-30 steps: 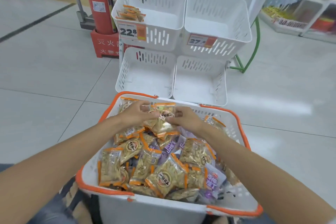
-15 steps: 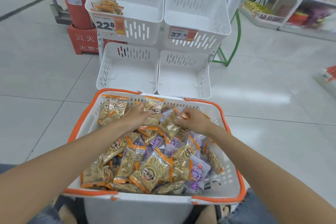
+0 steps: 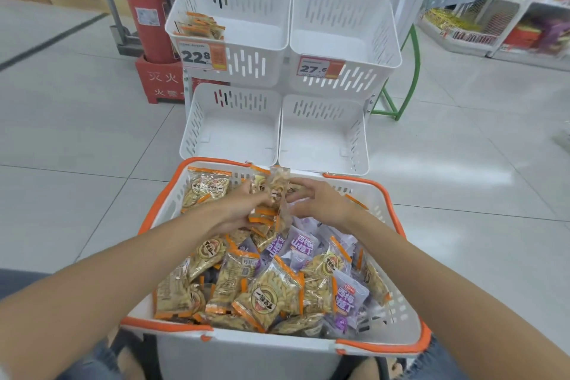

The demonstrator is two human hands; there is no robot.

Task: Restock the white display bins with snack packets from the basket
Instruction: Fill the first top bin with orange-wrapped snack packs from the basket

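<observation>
A white basket with orange rims (image 3: 404, 315) sits in front of me, full of orange-edged snack packets (image 3: 271, 296) and purple packets (image 3: 350, 299). My left hand (image 3: 239, 210) grips a bunch of orange-edged packets (image 3: 274, 194) lifted at the basket's far end. Beside that bunch, my right hand (image 3: 317, 200) touches it with its fingers curled and apart. Beyond the basket stand four white display bins. The upper left bin (image 3: 246, 71) holds a few orange packets (image 3: 200, 25). The upper right bin (image 3: 364, 37) and both lower bins (image 3: 228, 136) hold nothing.
A red fire extinguisher (image 3: 145, 9) stands on a red base left of the bins. Price tags 22.8 (image 3: 200, 55) and 27.6 (image 3: 319, 66) hang on the upper bins. A green frame (image 3: 407, 71) and stocked shelves (image 3: 493, 15) lie to the right. Grey tiled floor surrounds everything.
Both hands have come together and raised a bunch of orange packets above the pile at the basket's far end. The camera view has shifted slightly.
</observation>
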